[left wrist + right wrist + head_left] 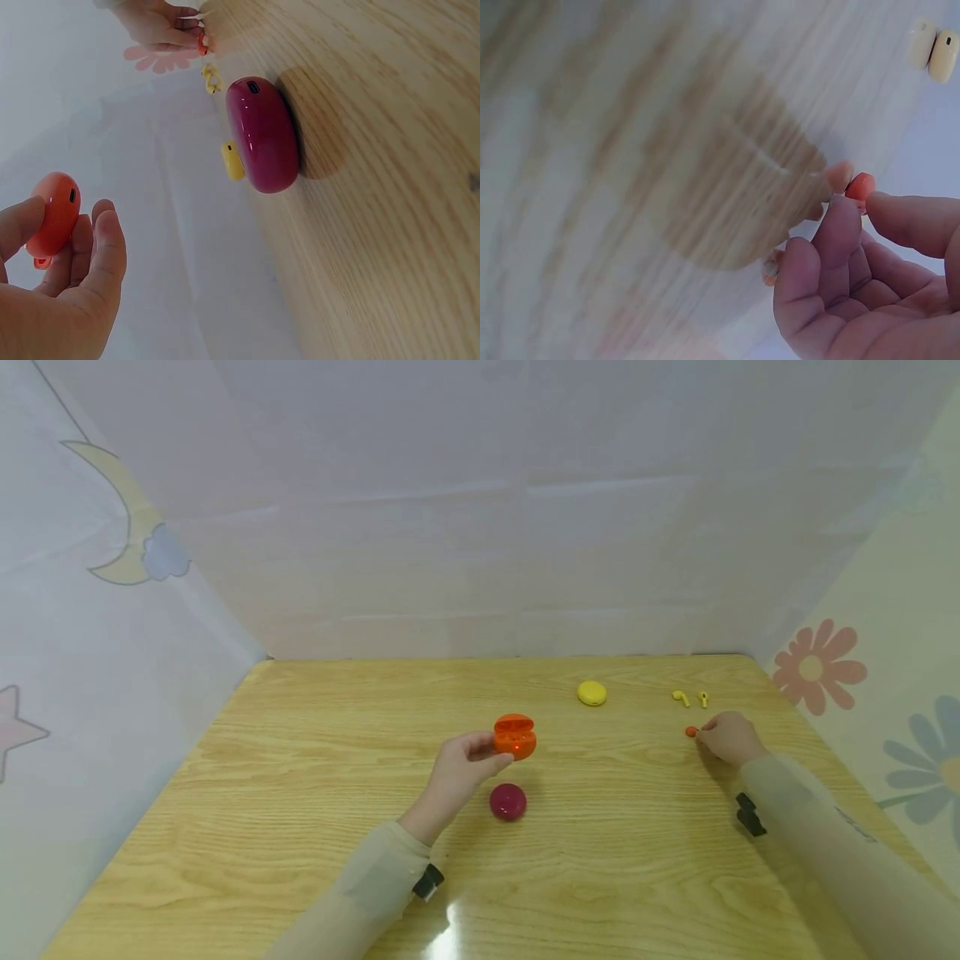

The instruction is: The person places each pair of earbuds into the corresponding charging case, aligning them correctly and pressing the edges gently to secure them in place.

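An orange earbud case [515, 742], its lid raised, is held above the table by my left hand [459, 774], thumb in front and fingers behind. In the left wrist view the left hand [71, 277] pinches the orange case [55, 214]. At the right of the table my right hand [731, 739] has thumb and fingertip at an orange earbud [691, 732]. The right wrist view shows the right hand [870, 285] pinching that orange earbud [861, 187] at the tabletop. Another small orange piece [771, 268] shows beside the fingers, partly hidden.
A dark pink case [507, 802] lies just below the left hand. A yellow case [592, 693] stands farther back. Two yellow earbuds [680, 697] lie beyond the right hand on the wooden table [300, 727]. Printed cloth walls [420, 543] border the table.
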The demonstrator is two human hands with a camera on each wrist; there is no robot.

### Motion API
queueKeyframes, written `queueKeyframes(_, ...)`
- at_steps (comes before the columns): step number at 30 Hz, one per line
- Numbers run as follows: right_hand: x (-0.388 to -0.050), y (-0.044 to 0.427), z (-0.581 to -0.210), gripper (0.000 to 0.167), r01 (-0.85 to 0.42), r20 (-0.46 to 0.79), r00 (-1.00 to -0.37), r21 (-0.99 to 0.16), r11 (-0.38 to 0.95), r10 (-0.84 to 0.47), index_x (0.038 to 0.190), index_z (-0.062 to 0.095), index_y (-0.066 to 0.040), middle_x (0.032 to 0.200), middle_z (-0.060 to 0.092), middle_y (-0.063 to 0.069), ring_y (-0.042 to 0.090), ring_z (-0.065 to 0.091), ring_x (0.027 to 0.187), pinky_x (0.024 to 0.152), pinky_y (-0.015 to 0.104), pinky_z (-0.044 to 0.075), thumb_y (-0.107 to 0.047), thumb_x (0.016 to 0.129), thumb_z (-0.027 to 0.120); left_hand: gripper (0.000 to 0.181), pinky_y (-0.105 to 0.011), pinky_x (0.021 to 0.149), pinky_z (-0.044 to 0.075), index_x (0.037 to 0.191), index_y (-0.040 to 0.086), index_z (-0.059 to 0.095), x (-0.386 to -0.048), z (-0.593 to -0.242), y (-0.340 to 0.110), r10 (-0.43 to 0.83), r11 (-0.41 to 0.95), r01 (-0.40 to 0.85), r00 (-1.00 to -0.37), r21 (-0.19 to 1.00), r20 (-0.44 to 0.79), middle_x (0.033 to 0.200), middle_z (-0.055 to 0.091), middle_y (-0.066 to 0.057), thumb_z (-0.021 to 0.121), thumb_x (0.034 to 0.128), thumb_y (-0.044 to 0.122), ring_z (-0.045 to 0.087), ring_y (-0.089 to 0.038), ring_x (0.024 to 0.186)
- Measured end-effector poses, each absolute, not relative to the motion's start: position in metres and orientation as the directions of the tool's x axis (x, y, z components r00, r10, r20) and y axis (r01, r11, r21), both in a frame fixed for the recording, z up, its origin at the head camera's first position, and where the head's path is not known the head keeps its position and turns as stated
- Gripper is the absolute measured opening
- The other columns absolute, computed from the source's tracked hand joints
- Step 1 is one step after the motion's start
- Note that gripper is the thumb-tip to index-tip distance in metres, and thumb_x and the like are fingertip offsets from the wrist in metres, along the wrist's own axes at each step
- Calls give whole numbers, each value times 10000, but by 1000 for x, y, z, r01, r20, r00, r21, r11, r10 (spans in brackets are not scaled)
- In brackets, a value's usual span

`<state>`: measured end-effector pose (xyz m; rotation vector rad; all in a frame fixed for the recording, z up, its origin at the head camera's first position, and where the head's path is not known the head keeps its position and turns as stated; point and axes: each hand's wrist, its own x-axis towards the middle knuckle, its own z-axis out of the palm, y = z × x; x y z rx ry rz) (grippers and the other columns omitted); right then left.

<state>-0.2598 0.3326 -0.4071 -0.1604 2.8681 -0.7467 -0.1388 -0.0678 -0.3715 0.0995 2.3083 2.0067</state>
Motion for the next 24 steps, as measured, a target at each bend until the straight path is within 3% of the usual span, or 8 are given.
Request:
queueKeyframes(5, -262, 334, -410, 291, -55, -150, -978, -487, 872, -146, 1002, 607, 234, 935, 642, 338, 391, 616, 802, 648, 439, 531, -27, 894, 535, 393, -319, 840, 542, 1225, -109, 583, -139, -372, -68, 105, 137, -5, -994, 991, -20, 1116, 660, -182, 690, 901, 86, 637, -237, 974)
queueKeyframes(18, -265, 333, -416, 231, -70, -122, -981, -488, 870, -147, 784, 653, 146, 608, 600, 53, 213, 512, 587, 530, 305, 412, -22, 893, 539, 395, -316, 838, 542, 1236, -112, 571, -138, -373, -69, 120, 123, -6, -993, 992, -20, 1113, 655, -184, 679, 906, 75, 634, -232, 970)
queueKeyframes(20, -264, 333, -416, 233, -73, -117, -982, -485, 871, -148, 797, 652, 159, 616, 609, 69, 218, 519, 593, 531, 306, 418, -24, 891, 542, 391, -315, 839, 541, 1234, -110, 574, -138, -373, -69, 117, 121, -8, -993, 993, -23, 1113, 656, -185, 680, 905, 74, 634, -232, 970)
queueKeyframes(24, -261, 332, -412, 248, -72, -111, -983, -485, 872, -143, 885, 633, 205, 763, 651, 238, 336, 590, 706, 599, 386, 494, -29, 882, 551, 398, -321, 839, 543, 1236, -122, 566, -138, -373, -70, 118, 119, 1, -993, 993, -13, 1120, 654, -195, 677, 908, 72, 634, -237, 972)
